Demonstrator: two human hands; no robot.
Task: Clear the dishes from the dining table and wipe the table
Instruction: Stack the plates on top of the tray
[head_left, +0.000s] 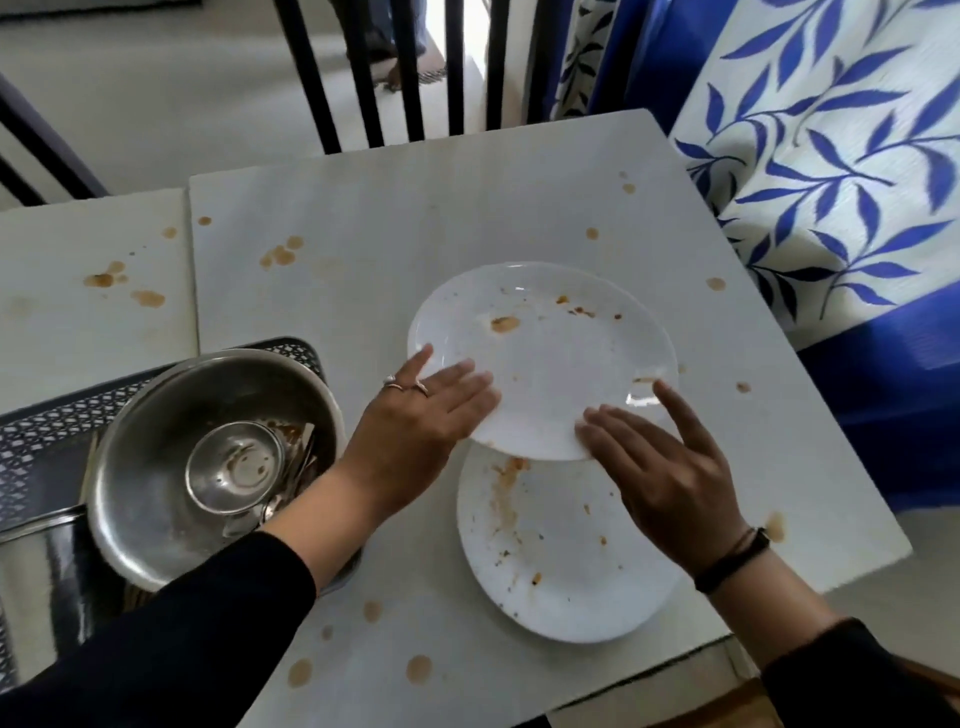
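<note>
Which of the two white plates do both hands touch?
The farther plate, under the fingers of the left hand and right hand. Its near edge overlaps the nearer plate.

Long black sleeves are worn on both arms, the left sleeve (182, 639) and the right sleeve (862, 675). Two thin rings (405, 385) are worn on the left hand (415, 421). A black band (737, 558) and a thin dark cord (735, 543) are worn at the wrist of the right hand (670, 467).
</note>
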